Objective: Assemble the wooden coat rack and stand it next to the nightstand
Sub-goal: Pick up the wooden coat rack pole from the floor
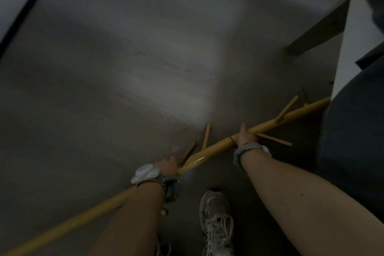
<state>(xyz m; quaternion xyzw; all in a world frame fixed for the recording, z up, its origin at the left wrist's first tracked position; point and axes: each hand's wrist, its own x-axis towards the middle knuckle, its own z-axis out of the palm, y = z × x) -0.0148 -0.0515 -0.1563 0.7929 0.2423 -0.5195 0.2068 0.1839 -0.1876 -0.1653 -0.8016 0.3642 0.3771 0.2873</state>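
A long yellow wooden coat rack pole (209,149) runs across the lower view, from bottom left up to the right, held roughly level above the floor. Several short pegs (287,108) stick out of it along its right half. My left hand (167,165) grips the pole near a peg at mid-length. My right hand (245,136) is wrapped around the pole farther right, by a dark ring on the shaft. The pole's right end (324,101) reaches a dark blue bedcover. No nightstand shows.
A bed with a dark blue cover (353,141) and a white side (351,33) fills the right edge, with a wooden frame rail (324,25) above. My white sneaker (216,222) stands on the grey floor (124,68). A dark baseboard (27,8) crosses the top left.
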